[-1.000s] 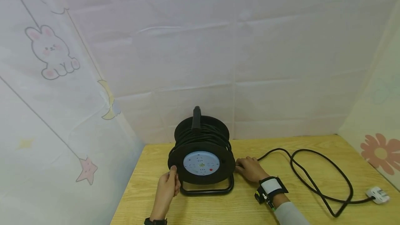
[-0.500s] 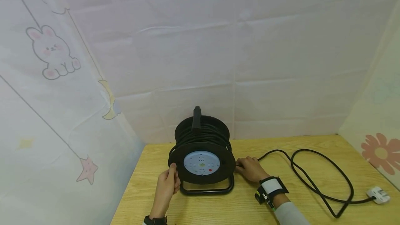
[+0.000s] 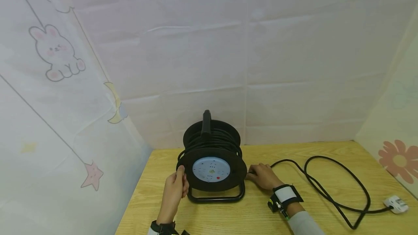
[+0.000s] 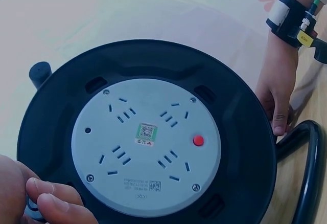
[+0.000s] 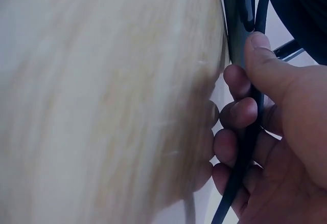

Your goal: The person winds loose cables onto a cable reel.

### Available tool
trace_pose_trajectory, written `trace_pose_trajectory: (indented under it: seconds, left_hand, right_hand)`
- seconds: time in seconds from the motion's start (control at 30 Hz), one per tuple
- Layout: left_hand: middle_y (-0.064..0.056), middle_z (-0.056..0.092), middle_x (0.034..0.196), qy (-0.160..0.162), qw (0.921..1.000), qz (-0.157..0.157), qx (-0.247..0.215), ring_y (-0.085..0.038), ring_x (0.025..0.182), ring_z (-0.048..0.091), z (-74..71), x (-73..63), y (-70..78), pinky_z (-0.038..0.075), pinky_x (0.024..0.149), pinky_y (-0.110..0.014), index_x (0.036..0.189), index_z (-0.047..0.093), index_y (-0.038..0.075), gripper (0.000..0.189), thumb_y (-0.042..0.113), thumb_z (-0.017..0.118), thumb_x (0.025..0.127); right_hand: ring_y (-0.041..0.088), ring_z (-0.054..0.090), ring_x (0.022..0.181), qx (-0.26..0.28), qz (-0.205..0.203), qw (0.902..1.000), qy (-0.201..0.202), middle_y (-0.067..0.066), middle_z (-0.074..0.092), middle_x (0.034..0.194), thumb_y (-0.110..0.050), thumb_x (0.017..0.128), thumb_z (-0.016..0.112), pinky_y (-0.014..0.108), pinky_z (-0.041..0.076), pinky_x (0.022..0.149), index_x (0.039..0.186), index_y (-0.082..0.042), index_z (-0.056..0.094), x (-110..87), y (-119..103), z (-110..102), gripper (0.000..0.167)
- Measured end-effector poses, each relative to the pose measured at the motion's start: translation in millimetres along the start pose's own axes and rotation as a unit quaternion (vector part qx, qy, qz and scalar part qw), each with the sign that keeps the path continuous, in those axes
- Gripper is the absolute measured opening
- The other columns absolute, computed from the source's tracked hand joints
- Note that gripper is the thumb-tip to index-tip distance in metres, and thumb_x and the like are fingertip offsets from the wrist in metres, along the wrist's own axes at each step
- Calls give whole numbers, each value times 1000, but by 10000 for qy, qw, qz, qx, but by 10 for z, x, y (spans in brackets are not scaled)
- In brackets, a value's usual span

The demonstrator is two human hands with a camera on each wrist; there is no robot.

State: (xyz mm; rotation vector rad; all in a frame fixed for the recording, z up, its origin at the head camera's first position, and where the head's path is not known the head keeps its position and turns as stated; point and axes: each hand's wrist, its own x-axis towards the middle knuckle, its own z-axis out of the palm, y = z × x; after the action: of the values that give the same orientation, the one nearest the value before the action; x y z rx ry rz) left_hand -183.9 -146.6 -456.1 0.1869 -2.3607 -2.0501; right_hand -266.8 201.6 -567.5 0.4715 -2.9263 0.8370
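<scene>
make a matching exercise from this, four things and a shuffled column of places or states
1. white boxy plug
2. small round red button
3. right hand
4. left hand

A. holding the black cable
B. by the left edge of the round black reel, head view
C. on the yellowish wooden table, far right
D. on the pale round socket panel

Pairs: 1-C, 2-D, 3-A, 4-B

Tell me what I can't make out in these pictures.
What the left hand grips on the cable reel: left wrist view, covered by that hand.
Small print on the socket panel: left wrist view, too small.
Any markings on the plug: head view, too small.
The left wristband: head view, partly cut off by the bottom edge.
</scene>
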Motion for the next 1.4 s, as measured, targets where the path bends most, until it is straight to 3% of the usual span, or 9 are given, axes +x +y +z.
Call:
trace_pose_trajectory:
  seconds: [0.7,1.13,1.4]
  left_hand:
    - [4,43,59,10,9995,277,-174,-9,51,40,74,-14,153,35,51,-21,81,50,10,50,47,44,115]
    - [4,41,56,-80,9984,490,-257,-9,47,38,156,-21,239,33,50,-22,73,48,10,57,51,47,113]
    - [4,40,56,-43,9981,565,-250,-9,47,37,191,-17,274,31,49,-21,71,47,11,54,44,48,114]
  right_hand:
    - [10,54,78,-43,-122,9999,49,-11,67,80,-31,98,77,42,38,85,89,-20,74,10,-8,4,14]
    - [9,53,77,-83,-118,9999,65,-13,64,78,-28,98,77,42,36,85,89,-22,73,24,6,18,12]
    - [10,54,81,-111,-81,9999,36,-13,65,79,-28,98,77,42,37,85,90,-22,74,20,8,27,11]
